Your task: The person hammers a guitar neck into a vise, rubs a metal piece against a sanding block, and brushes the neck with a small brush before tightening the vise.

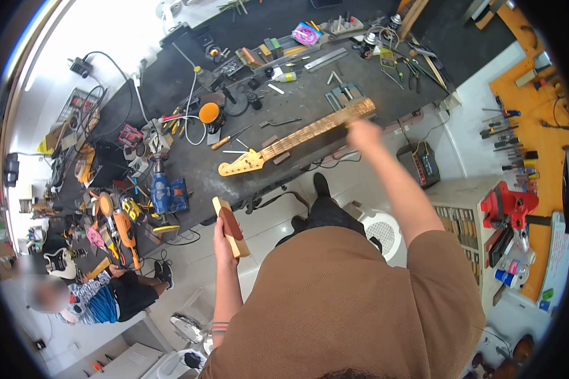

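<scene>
A: Head view, only one there is. Left hand [223, 243], lower centre of the frame, is closed round a small wooden block with a reddish-brown face [231, 226]. Block stands clear of the bench, upright-ish, below the bench's near edge.

B: Right hand?

A: Right hand [364, 134] is up at centre-right, arm stretched out, at the butt end of the long pale maple guitar neck with a light fretboard [297, 137]. It's motion-blurred. Looks wrapped on that end, but can't tell for sure how far the fingers are closed.

B: How does the neck lie?

A: Flat on the dark grey workbench top [189, 170]. Long axis runs diagonally, headstock toward lower left, heel toward upper right. Right hand is on the heel end; left hand with the block is nearer the headstock, just below it in frame, not touching.

B: Anything crowding it?

A: An orange-capped round tool [209, 114] upper left of the headstock, a blue power tool [166, 192] at the bench's left end. Another person in a striped top [91, 300] sits on the floor, lower left, well apart.
</scene>
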Motion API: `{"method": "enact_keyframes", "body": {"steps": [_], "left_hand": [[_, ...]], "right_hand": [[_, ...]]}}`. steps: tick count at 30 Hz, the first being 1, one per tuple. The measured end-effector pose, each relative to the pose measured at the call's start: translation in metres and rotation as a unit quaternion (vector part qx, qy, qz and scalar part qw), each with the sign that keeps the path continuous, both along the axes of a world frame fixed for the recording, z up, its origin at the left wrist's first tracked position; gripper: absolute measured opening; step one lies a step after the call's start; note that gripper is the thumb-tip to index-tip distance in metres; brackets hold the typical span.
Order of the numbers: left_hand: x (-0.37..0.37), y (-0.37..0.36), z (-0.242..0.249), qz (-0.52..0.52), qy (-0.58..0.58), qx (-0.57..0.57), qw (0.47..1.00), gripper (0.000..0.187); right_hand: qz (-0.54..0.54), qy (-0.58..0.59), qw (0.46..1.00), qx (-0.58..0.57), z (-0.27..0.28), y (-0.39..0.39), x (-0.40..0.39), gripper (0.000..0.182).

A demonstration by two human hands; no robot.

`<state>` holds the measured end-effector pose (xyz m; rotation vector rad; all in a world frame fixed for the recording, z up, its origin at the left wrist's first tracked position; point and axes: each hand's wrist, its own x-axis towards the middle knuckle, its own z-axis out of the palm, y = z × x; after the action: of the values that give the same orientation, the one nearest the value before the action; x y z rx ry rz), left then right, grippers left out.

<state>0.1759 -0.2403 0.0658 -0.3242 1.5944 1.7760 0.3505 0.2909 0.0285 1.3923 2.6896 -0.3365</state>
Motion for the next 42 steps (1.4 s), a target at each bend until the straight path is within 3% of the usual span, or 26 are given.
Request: {"method": "enact_keyframes", "body": {"steps": [2, 4, 6, 7, 9, 10, 11, 13, 17, 19, 20, 22, 23, 25, 27, 29, 31, 35, 42], "left_hand": [[-0.009, 0.017, 0.0, -0.04, 0.009, 0.006, 0.999, 0.059], [-0.017, 0.048, 0.009, -0.108, 0.038, 0.002, 0.993, 0.062], [-0.027, 0.084, 0.022, -0.205, 0.087, -0.022, 0.974, 0.067], [-0.032, 0.102, 0.03, -0.264, 0.11, -0.07, 0.956, 0.068], [-0.047, 0.139, 0.014, -0.396, 0.305, -0.175, 0.848, 0.067], [-0.031, 0.175, 0.056, -0.41, 0.379, -0.219, 0.8, 0.069], [-0.042, 0.193, 0.035, -0.458, 0.427, -0.233, 0.744, 0.07], [-0.047, 0.246, 0.041, -0.491, 0.61, -0.181, 0.594, 0.075], [-0.055, 0.34, 0.003, -0.531, 0.646, -0.124, 0.534, 0.082], [-0.057, 0.379, -0.017, -0.535, 0.684, -0.087, 0.488, 0.086], [-0.057, 0.397, -0.028, -0.547, 0.677, -0.087, 0.484, 0.086], [-0.056, 0.416, -0.046, -0.557, 0.676, -0.08, 0.476, 0.09], [-0.055, 0.418, -0.051, -0.567, 0.67, -0.077, 0.472, 0.09], [-0.057, 0.424, -0.058, -0.575, 0.652, -0.086, 0.488, 0.089], [-0.059, 0.428, -0.058, -0.581, 0.656, -0.087, 0.475, 0.091], [-0.061, 0.424, -0.06, -0.589, 0.659, -0.087, 0.46, 0.092], [-0.061, 0.426, -0.065, -0.6, 0.652, -0.103, 0.452, 0.099], [-0.055, 0.425, -0.055, -0.628, 0.637, -0.132, 0.428, 0.107], [-0.053, 0.439, -0.066, -0.613, 0.645, -0.123, 0.439, 0.088]], "right_hand": [[-0.196, 0.11, 0.974, -0.014, 0.034, 0.058, 0.092, 0.043], [-0.302, 0.086, 0.949, -0.016, -0.016, 0.124, 0.185, 0.054], [-0.36, 0.055, 0.931, -0.011, -0.033, 0.136, 0.224, 0.057], [-0.338, 0.09, 0.937, -0.005, -0.041, 0.135, 0.235, 0.055], [-0.327, 0.122, 0.937, -0.004, -0.055, 0.133, 0.241, 0.054], [-0.318, 0.16, 0.934, 0.013, -0.057, 0.131, 0.225, 0.051], [-0.309, 0.199, 0.929, 0.031, -0.057, 0.13, 0.208, 0.048], [-0.25, 0.23, 0.94, 0.031, -0.056, 0.139, 0.173, 0.042], [-0.174, 0.31, 0.933, 0.054, -0.095, 0.195, 0.109, 0.042], [-0.177, 0.29, 0.94, 0.037, -0.115, 0.221, 0.087, 0.043], [-0.187, 0.286, 0.939, 0.028, -0.118, 0.225, 0.08, 0.043], [-0.108, 0.268, 0.939, 0.184, -0.119, 0.226, 0.068, 0.042], [-0.117, 0.263, 0.941, 0.177, -0.114, 0.221, 0.06, 0.042], [-0.149, 0.298, 0.9, 0.279, -0.095, 0.197, 0.037, 0.044], [-0.157, 0.397, 0.898, 0.108, -0.073, 0.149, 0.012, 0.045], [-0.05, 0.434, 0.899, 0.038, -0.059, 0.085, -0.016, 0.041], [0.045, 0.422, 0.903, 0.067, -0.042, 0.029, -0.044, 0.036], [0.034, 0.398, 0.914, 0.073, -0.063, -0.006, -0.071, 0.037], [-0.009, 0.465, 0.884, -0.045, -0.074, -0.001, -0.073, 0.033]]}}
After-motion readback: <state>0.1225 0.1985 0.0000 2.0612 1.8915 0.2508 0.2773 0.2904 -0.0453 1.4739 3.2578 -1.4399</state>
